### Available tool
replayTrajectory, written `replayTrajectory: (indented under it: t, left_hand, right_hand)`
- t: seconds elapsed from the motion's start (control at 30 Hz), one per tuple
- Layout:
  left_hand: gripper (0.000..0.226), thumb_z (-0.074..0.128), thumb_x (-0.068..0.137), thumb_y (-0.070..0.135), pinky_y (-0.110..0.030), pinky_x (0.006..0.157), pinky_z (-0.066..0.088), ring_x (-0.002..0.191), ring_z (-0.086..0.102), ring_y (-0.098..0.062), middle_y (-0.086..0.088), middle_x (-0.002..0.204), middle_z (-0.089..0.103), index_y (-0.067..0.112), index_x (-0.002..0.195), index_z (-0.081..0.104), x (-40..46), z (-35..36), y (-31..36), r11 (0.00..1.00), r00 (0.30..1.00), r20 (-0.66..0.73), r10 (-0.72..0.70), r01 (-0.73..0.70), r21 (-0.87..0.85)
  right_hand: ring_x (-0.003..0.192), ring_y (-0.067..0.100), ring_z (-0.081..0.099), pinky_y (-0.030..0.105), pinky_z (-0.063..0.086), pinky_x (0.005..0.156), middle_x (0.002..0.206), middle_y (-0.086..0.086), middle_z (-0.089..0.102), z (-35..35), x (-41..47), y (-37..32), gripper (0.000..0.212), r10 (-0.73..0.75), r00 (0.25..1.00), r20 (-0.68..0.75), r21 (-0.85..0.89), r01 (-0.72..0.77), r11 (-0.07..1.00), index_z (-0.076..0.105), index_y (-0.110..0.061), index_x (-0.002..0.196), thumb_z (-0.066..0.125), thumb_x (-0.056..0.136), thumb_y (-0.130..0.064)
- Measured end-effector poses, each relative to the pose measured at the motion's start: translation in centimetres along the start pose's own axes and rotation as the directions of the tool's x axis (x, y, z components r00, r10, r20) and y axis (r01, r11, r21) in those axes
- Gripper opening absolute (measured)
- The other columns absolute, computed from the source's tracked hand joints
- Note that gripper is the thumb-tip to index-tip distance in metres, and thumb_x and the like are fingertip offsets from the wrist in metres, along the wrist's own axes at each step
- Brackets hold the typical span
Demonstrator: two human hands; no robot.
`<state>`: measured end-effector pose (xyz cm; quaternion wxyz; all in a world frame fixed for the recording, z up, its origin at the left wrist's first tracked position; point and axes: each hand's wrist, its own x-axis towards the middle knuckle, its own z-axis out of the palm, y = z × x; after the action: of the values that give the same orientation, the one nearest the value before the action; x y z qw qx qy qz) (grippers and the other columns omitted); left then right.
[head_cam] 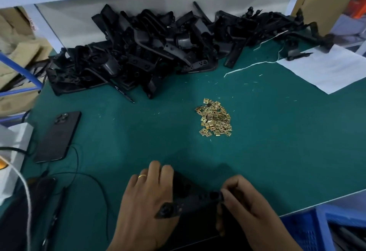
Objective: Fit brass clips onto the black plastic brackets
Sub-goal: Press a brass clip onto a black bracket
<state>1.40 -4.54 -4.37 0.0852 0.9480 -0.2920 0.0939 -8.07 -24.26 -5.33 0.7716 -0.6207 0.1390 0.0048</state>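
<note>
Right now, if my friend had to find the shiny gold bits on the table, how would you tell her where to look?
Start at the green table mat and find the big heap of black brackets at the back. Come toward the two hands; in the open middle sits a small pile of brass clips. They are the only tiny, square, gold-coloured pieces there.

My one camera sits on my head, looking forward and steeply down over the green bench mat (257, 151). My hands fall nearest, at the bottom edge; the white back panel (138, 10) is farthest. The wide lens seems to bend the edges.
</note>
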Motion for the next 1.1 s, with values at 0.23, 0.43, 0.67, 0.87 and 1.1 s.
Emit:
replayTrajectory:
  t: [0.23,0.43,0.67,0.87,1.1]
  left_hand:
    - [0.02,0.055,0.083,0.024,-0.044,0.079,0.047,0.092,0.052,-0.029,-0.007,0.106,0.056,0.015,0.099,0.062,2.2,1.9,0.1,0.996,0.996,-0.028,0.082,-0.081,0.04]
    - [0.016,0.051,0.092,0.028,-0.043,0.075,0.048,0.085,0.054,-0.028,-0.004,0.094,0.053,0.015,0.098,0.056,5.9,3.5,-0.7,0.999,0.999,-0.003,0.037,-0.037,0.013]
    - [0.061,0.032,0.101,0.059,-0.042,0.091,0.047,0.103,0.051,-0.021,0.005,0.113,0.048,0.028,0.153,0.044,6.7,4.4,-2.3,0.989,0.995,0.051,0.089,-0.082,-0.124]
    - [0.052,0.061,0.086,0.046,-0.043,0.089,0.051,0.095,0.055,-0.019,0.005,0.104,0.052,0.022,0.131,0.069,6.6,4.7,-2.9,0.954,0.997,-0.06,0.039,-0.055,-0.295]
    - [0.048,0.064,0.078,0.041,-0.043,0.085,0.054,0.097,0.054,-0.012,0.014,0.107,0.056,0.028,0.124,0.074,6.8,4.8,-3.7,0.917,0.992,-0.097,0.076,-0.108,-0.383]
  right_hand:
    - [0.055,0.027,0.062,0.03,0.053,0.05,0.069,0.015,0.059,0.2,2.7,0.1,0.014,-0.058,0.992,-0.112,0.09,0.068,0.994,0.057,-0.002,0.084,0.059,0.098,-0.004]
    - [0.065,0.025,0.068,0.031,0.058,0.061,0.075,0.011,0.061,0.9,7.6,0.1,0.017,-0.083,0.982,-0.171,0.233,0.122,0.965,0.068,-0.001,0.091,0.057,0.103,-0.006]
    - [0.07,0.024,0.066,0.029,0.057,0.063,0.088,0.019,0.072,1.2,10.7,-0.1,0.021,-0.147,0.974,-0.17,0.234,0.185,0.954,0.072,0.002,0.109,0.051,0.107,-0.003]
    - [0.069,0.022,0.066,0.029,0.056,0.062,0.086,0.015,0.066,1.0,10.5,0.4,0.018,-0.167,0.939,-0.302,0.243,0.245,0.938,0.069,-0.003,0.112,0.053,0.106,-0.001]
    - [0.06,0.023,0.064,0.031,0.055,0.054,0.075,0.014,0.068,1.6,10.5,0.6,0.012,-0.194,0.923,-0.333,0.136,0.25,0.959,0.063,-0.001,0.102,0.053,0.107,-0.005]
